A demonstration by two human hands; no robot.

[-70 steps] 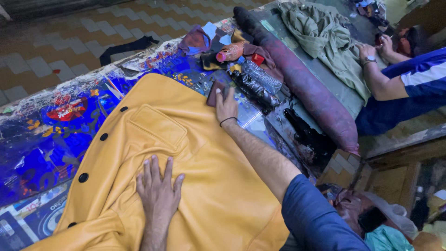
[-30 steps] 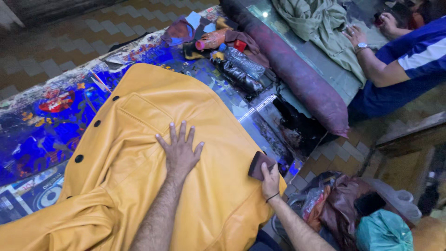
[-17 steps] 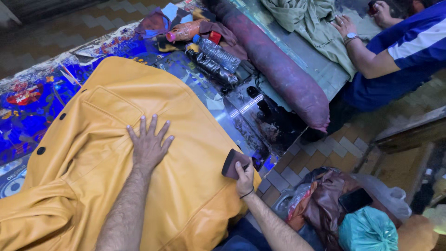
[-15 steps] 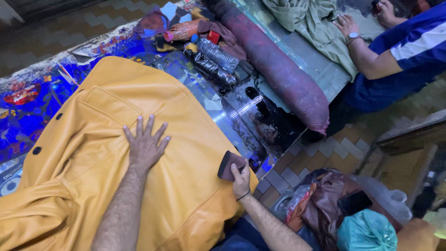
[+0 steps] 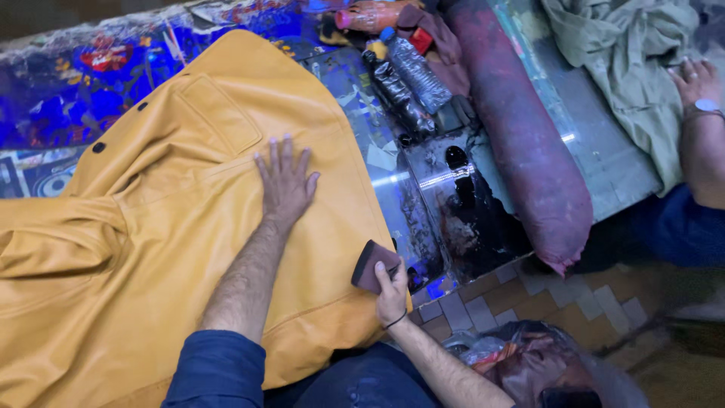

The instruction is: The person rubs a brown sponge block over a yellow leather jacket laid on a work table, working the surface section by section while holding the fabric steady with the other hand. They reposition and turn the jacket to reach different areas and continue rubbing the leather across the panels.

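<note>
While the right hand (image 5: 392,293) clamps a dark brown sponge block (image 5: 373,266) at the near right hem of the yellow leather jacket (image 5: 151,227), the left hand (image 5: 285,181) lies flat on the jacket's middle, fingers spread, gripping nothing. The jacket covers the blue-patterned table (image 5: 68,98). Right of it lies a maroon roll (image 5: 521,136); plastic bottles (image 5: 411,79) lie far right. Another person's hand (image 5: 698,83) rests on green cloth (image 5: 619,53), far right.
</note>
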